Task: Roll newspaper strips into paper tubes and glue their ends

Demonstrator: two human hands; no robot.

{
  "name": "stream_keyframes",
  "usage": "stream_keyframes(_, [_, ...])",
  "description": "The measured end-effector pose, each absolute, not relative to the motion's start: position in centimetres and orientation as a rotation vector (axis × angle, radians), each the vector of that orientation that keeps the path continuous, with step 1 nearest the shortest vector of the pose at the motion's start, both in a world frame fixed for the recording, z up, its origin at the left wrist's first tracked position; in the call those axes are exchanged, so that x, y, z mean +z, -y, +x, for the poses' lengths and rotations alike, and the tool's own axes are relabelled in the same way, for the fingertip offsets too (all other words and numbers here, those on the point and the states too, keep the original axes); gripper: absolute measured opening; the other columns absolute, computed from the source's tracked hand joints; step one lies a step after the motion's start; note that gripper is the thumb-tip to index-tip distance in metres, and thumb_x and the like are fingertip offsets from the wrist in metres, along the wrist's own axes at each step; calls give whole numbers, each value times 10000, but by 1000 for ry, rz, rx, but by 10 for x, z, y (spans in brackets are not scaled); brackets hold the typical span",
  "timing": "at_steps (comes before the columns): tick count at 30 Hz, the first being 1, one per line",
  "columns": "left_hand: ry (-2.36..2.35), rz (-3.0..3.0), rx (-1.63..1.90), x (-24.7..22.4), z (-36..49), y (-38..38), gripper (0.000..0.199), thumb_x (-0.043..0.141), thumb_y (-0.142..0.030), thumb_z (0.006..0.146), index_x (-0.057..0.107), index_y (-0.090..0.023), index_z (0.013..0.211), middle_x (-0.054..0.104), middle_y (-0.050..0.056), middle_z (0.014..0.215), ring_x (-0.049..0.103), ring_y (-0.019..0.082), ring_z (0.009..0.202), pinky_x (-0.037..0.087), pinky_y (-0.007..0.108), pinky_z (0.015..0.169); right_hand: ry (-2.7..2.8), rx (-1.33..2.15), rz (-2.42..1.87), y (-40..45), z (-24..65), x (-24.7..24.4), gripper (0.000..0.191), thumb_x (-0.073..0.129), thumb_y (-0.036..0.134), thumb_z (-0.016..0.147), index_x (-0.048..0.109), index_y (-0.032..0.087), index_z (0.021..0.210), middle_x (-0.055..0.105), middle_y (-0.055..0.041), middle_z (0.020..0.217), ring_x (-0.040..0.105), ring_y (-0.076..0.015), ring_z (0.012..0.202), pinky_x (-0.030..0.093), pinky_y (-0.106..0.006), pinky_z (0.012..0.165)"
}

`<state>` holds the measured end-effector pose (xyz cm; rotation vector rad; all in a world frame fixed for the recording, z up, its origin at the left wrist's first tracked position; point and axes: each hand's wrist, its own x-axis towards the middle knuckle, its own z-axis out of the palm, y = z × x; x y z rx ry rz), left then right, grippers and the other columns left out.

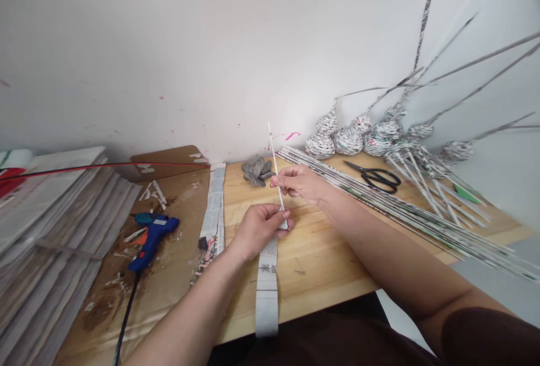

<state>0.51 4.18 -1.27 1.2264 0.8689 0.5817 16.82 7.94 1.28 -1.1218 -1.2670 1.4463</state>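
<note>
Over the wooden table, my right hand [297, 183] pinches the thin upright stick [274, 155], which has a pale, whitish surface. My left hand [264, 225], lower and to the left, is closed on a newspaper strip [267, 284] where it meets the stick's lower end. From my left fingers the strip runs down over the table's front edge. Its upper end, at the stick, is partly covered by my fingers. Left of my hands lie more newspaper strips [216, 197]. A crumpled grey cloth or glove [255, 170] rests just behind my right hand.
Rolled paper sticks [379, 208] lie in a long bundle at right, beside black scissors [375, 176]. Several woven paper gourd shapes [348, 140] stand along the wall, long ends sticking out. At left are a blue glue gun [152, 239] on cardboard [177, 259] and stacked newspaper [50, 242].
</note>
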Motion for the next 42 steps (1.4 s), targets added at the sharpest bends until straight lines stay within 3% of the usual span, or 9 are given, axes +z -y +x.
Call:
stream_keyframes(4, [-868, 1234, 584, -12, 4, -42, 291, 674, -391, 764, 702, -129, 886, 689, 60, 802, 580, 112, 638, 508, 268, 669, 1228, 1383, -1154, -79, 167, 14, 377, 796, 471, 597, 628, 135, 624, 473, 31, 507, 381, -57, 470, 168, -199, 387])
stream_keyframes(9, [-869, 1194, 609, -12, 4, -43, 297, 681, -391, 752, 701, -133, 899, 691, 57, 781, 604, 130, 665, 513, 275, 665, 1440, 1499, -1074, -81, 174, 13, 387, 716, 503, 702, 700, 129, 800, 547, -3, 612, 439, -73, 538, 195, -191, 395])
stream_keyframes(21, [-859, 1139, 587, -8, 5, -41, 290, 722, -345, 710, 681, -117, 884, 677, 44, 738, 601, 123, 662, 500, 270, 653, 1366, 1370, -1158, -80, 170, 11, 401, 764, 491, 650, 577, 137, 640, 455, 53, 515, 348, -48, 457, 203, -203, 407])
stream_keyframes(27, [-864, 1106, 579, -8, 4, -41, 319, 740, -341, 700, 674, -116, 916, 691, 60, 776, 618, 133, 714, 513, 280, 692, 1474, 1563, -1014, -80, 176, 12, 374, 705, 474, 732, 684, 118, 843, 527, 10, 587, 412, -65, 508, 175, -196, 399])
stream_keyframes(33, [-856, 1118, 574, -6, 4, -40, 340, 748, -358, 694, 677, -110, 914, 692, 65, 780, 621, 134, 718, 523, 291, 699, 1356, 1466, -1060, -79, 171, 12, 381, 758, 441, 682, 531, 143, 614, 485, 45, 521, 329, -37, 444, 163, -185, 390])
stream_keyframes(39, [-866, 1118, 582, -10, 3, -41, 333, 753, -373, 687, 688, -122, 897, 699, 65, 787, 629, 143, 717, 532, 318, 720, 1442, 1638, -997, -79, 174, 12, 352, 716, 451, 724, 678, 119, 833, 572, -9, 648, 447, -67, 541, 188, -181, 393])
stream_keyframes(42, [-873, 1126, 573, -10, 4, -40, 328, 751, -369, 690, 693, -122, 897, 699, 69, 795, 629, 145, 726, 530, 311, 718, 1386, 1562, -1043, -79, 172, 10, 333, 759, 429, 679, 632, 121, 690, 517, 26, 558, 367, -41, 462, 166, -186, 382])
